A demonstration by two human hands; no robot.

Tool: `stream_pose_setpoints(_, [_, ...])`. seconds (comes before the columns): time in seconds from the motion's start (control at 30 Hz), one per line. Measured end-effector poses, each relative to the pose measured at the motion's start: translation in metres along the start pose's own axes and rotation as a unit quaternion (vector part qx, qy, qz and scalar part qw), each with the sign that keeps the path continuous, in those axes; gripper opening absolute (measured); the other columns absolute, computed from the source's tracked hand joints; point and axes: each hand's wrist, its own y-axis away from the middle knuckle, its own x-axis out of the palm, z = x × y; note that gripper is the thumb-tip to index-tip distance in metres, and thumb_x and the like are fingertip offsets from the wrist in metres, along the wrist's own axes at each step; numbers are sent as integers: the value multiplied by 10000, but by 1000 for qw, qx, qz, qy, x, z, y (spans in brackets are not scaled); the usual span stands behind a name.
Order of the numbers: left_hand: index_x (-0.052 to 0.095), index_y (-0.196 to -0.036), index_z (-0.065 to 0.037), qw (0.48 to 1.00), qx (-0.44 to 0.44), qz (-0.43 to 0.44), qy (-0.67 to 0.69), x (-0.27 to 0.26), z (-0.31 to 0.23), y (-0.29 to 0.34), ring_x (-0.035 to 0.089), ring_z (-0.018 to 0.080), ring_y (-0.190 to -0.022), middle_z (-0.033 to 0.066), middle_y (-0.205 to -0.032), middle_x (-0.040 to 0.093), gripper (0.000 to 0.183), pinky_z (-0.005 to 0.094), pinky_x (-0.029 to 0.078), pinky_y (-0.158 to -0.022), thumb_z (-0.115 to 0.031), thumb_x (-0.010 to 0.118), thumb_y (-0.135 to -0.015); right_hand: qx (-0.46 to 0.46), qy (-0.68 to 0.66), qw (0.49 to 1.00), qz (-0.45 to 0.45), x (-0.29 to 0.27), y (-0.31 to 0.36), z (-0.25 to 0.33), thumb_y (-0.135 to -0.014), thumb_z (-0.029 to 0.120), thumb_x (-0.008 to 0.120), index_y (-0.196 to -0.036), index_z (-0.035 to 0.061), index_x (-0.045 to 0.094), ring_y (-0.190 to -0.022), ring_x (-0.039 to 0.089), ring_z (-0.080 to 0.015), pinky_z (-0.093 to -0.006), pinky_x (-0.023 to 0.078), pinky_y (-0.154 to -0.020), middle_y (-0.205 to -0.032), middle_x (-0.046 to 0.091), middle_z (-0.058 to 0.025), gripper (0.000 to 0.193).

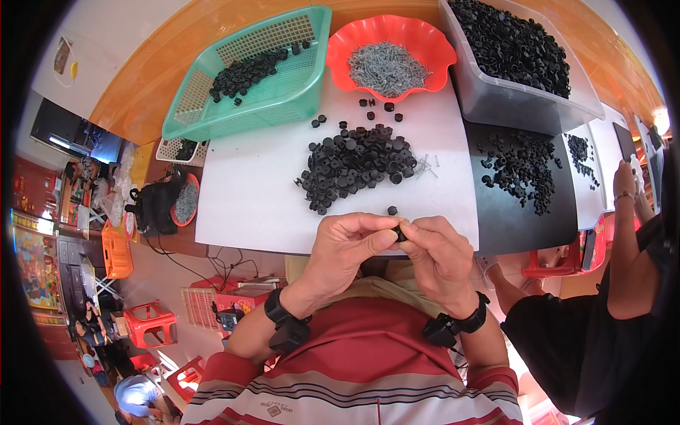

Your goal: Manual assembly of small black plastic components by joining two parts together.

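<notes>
Surface: white tabletop (248, 198) just ahead of both hands, with a dark mat (524, 227) off to the right side.
Left hand: the left hand (345, 249) is curled, thumb and fingertips pinching a small black cap (399, 233) from its side.
Right hand: the right hand (440, 253) meets it, fingers closed on the same cap; the two hands touch just above the table's near edge.
Nearest piece: one loose cap (392, 210) lies just beyond the fingertips.
Main heap: a pile of black caps (356, 164) sits a little further ahead, with a few stray screws (425, 166) at its right edge.
Far ahead: red bowl of screws (389, 67); to its left a green basket (212, 113) holding only a small batch of caps; to its right a clear tub (496, 99) heaped with caps.
Right of the hands: more caps scattered (520, 173) on the dark mat; another person's arm (627, 234) beyond.
Progress: judging by the thin batch in the basket against the full heap and tub, most pieces seem left to do.
</notes>
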Motion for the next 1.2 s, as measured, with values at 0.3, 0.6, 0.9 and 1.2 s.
stream_pose_setpoints(0.3, [723, -1159, 40, 999, 23, 8, -22, 6, 0, 2, 689, 157, -1014, 122, -1126, 737, 212, 310, 576, -934, -16, 709, -954, 32, -25, 999, -3, -7, -5, 5, -827, -12, 791, -1053, -10, 718, -723, 697, -239, -314, 558, -610, -915, 700, -132, 237])
stream_pose_setpoints(0.6, [722, -1151, 47, 998, 48, 37, -26, 5, 4, 3, 693, 160, -1014, 136, -1132, 738, 200, 312, 578, -924, 3, 698, -957, 19, -41, 998, 39, -16, -9, 2, -803, -5, 810, -993, -7, 703, -683, 682, -254, -318, 554, -602, -875, 683, -129, 218])
stream_pose_setpoints(0.9, [715, -1131, 52, 1000, -7, 6, 20, 5, 7, 7, 707, 196, -1014, 176, -1138, 730, 194, 326, 584, -932, 14, 709, -941, 41, -60, 993, 91, -22, -14, 1, -785, 6, 823, -973, 26, 702, -672, 674, -237, -324, 534, -580, -882, 675, -99, 224])
stream_pose_setpoints(1.2, [726, -1121, 48, 999, -8, -6, 52, 5, 6, 9, 704, 167, -997, 156, -1127, 738, 181, 301, 581, -917, -11, 712, -950, 31, -34, 997, 69, -16, -16, 4, -786, 42, 834, -937, 41, 699, -655, 666, -227, -319, 531, -552, -911, 664, -91, 202])
